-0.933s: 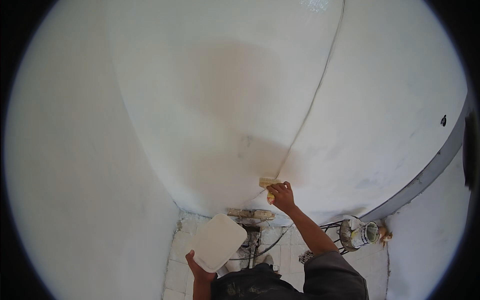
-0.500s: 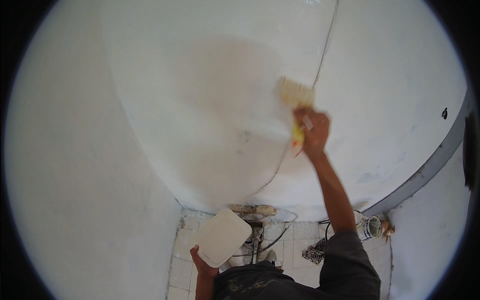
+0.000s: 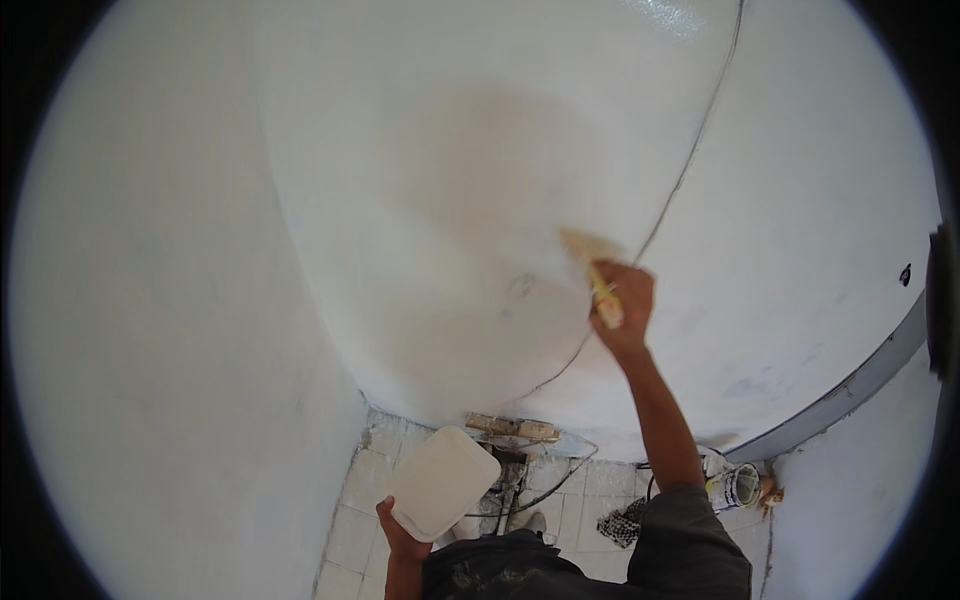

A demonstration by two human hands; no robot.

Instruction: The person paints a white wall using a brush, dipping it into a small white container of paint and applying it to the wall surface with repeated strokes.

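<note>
My right hand (image 3: 628, 295) is closed round the yellow handle of a wide paintbrush (image 3: 592, 247). Its pale bristles are at the white wall (image 3: 400, 200), left of a dark cable (image 3: 712, 110) that runs down the wall; motion blurs them slightly. Low on the left, my left hand (image 3: 400, 530) grips a white rectangular plastic tub (image 3: 446, 484) by its near left edge, thumb on the rim. What the tub contains I cannot make out. The fingers beneath it are hidden.
A wooden piece (image 3: 512, 428) lies at the wall's foot, beside a dark hose (image 3: 548, 490) on the tiled floor (image 3: 350, 510). A checkered cloth (image 3: 622, 522) and a bucket (image 3: 738, 486) are at the right. A grey band (image 3: 850, 388) edges the wall there.
My right hand has brought the brush lower along the wall and turned it more edge-on. The tub stays in my left hand. The view has shifted slightly.
</note>
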